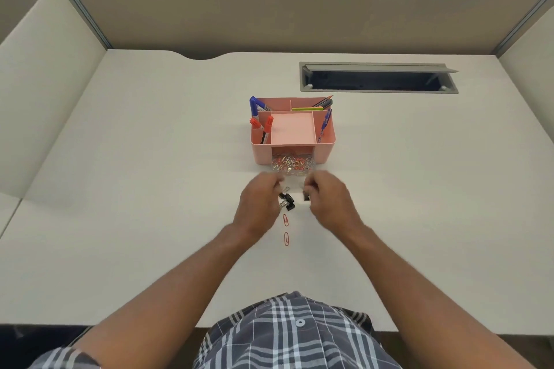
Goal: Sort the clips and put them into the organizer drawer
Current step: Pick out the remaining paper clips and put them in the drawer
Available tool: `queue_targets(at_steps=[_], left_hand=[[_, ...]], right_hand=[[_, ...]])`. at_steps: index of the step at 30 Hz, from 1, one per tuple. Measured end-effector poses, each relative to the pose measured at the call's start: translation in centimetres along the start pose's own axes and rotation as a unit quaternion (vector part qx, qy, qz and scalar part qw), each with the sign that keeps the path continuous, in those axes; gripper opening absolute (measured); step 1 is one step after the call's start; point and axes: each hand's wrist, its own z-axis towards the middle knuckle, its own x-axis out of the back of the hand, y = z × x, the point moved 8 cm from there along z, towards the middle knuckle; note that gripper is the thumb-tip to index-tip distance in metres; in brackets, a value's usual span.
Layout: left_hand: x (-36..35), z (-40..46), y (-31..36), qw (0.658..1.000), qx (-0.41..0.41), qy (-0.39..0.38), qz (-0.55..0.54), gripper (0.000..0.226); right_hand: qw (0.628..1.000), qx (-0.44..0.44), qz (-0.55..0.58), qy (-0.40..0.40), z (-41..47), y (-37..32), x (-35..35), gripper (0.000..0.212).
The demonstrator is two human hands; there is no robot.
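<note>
While the left hand [260, 204] blurs, unreadable, the right hand [328, 199] seemingly pinches 1 binder clip [306, 196].

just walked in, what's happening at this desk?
A person is sorting clips into a pink organizer whose clear drawer is pulled out and already holds many paper clips. The right hand pinches a black binder clip just in front of the drawer. The left hand is beside a few more binder clips on the desk. Two red paper clips still lie nearer the person.
</note>
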Motion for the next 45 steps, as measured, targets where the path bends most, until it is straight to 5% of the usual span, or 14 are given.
queue_targets(at_steps=[8,13,17,21,36,45], left_hand=[[1.5,6.6,2.2,0.999,-0.023,0.018,0.02,0.015],[2.0,4.2,1.6,0.998,-0.039,0.051,-0.009,0.014],[-0.8,-0.9,-1.1,0.999,0.017,-0.009,0.033,0.004],[-4.9,-6.1,-3.4,0.979,0.071,-0.133,0.135,0.022],[-6.3,-7.1,-4.0,0.969,0.082,-0.153,0.174,0.022],[-6.7,-7.7,-2.6,0.972,-0.018,-0.151,0.178,0.007]], right_hand=[[0.996,0.02,-0.088,-0.003,6.1,-2.5,1.5,0.017],[0.998,0.05,-0.033,0.032,3.9,-2.6,2.1,0.016],[0.996,0.019,-0.048,-0.067,0.4,-0.4,-1.3,0.013],[0.982,-0.066,-0.097,-0.149,-2.5,2.4,-5.6,0.015],[0.979,-0.014,-0.14,-0.15,-3.7,2.3,-8.4,0.01],[0.983,-0.012,-0.126,-0.135,-4.5,3.2,-6.9,0.009]])
